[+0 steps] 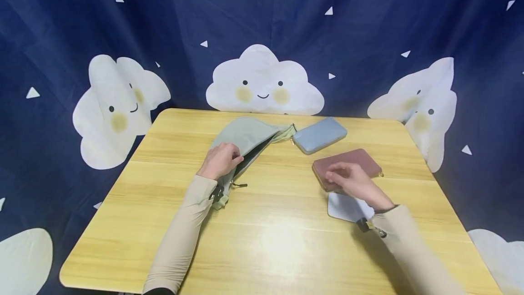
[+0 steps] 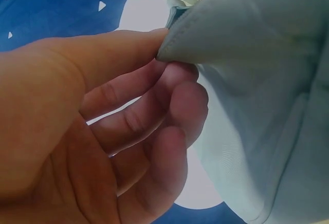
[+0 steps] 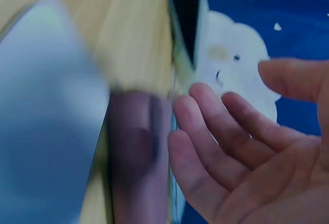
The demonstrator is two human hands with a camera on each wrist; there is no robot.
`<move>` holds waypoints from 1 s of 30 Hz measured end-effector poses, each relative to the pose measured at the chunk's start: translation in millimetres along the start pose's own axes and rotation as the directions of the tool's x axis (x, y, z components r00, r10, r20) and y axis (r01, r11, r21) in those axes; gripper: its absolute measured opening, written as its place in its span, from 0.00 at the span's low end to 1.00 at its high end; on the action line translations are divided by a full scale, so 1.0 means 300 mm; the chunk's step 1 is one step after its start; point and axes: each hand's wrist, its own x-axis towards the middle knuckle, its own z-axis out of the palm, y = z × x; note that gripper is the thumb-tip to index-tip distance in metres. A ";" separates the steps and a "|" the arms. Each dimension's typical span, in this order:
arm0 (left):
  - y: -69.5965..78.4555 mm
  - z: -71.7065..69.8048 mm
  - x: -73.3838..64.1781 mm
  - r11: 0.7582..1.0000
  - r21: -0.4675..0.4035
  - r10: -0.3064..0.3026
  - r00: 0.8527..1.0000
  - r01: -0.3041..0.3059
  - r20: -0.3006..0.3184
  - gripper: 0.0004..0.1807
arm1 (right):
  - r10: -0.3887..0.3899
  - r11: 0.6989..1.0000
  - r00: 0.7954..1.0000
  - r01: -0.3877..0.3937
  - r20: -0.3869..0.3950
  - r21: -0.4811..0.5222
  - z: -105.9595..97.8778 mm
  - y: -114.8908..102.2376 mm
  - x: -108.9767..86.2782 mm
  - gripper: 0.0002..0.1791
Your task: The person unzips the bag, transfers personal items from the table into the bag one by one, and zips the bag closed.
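A pale grey-green waist bag (image 1: 247, 130) lies at the table's back middle with its zipped mouth gaping. My left hand (image 1: 221, 160) pinches the edge of that mouth between thumb and forefinger, and the left wrist view shows the fabric (image 2: 231, 34) lifted. Over the dusty-red zip wallet (image 1: 364, 162), my right hand (image 1: 355, 183) hovers with relaxed, parted fingers and nothing in them. Just nearer than the wallet is a flat white rectangle with rounded corners (image 1: 343, 208), partly covered by the right wrist. Behind the red wallet lies a light-blue zip wallet (image 1: 321, 135).
The wooden table (image 1: 262, 240) has rounded corners. A navy curtain (image 1: 184, 12) with smiling clouds and small white triangles hangs behind it and at both sides. The bag's strap (image 1: 285, 132) reaches toward the blue wallet, and a dark zip pull (image 1: 240, 185) dangles at the bag's near side.
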 end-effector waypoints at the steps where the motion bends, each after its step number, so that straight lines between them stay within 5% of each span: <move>1: 0.001 0.000 0.000 1.000 -0.001 -0.001 1.000 0.001 0.000 0.11 | -0.030 0.998 1.000 0.029 -0.010 -0.055 -0.010 0.010 -0.017 0.18; 7: 0.000 0.003 0.003 1.000 0.002 0.008 1.000 -0.008 0.001 0.12 | -0.115 0.956 0.993 0.110 -0.001 -0.272 -0.062 0.068 -0.108 0.15; 18: -0.007 0.008 -0.005 1.000 0.003 0.008 1.000 -0.008 0.003 0.12 | -0.006 0.885 0.994 0.055 0.107 -0.462 -0.114 0.159 -0.219 0.38; 25: -0.003 0.005 -0.005 1.000 0.003 0.003 1.000 -0.003 0.003 0.12 | -0.061 0.823 0.997 0.073 0.040 -0.564 -0.093 0.187 -0.261 0.46; 30: 0.000 0.002 -0.003 1.000 0.004 0.011 1.000 -0.011 0.005 0.12 | -0.042 0.816 0.999 0.034 0.000 -0.577 -0.081 0.192 -0.278 0.46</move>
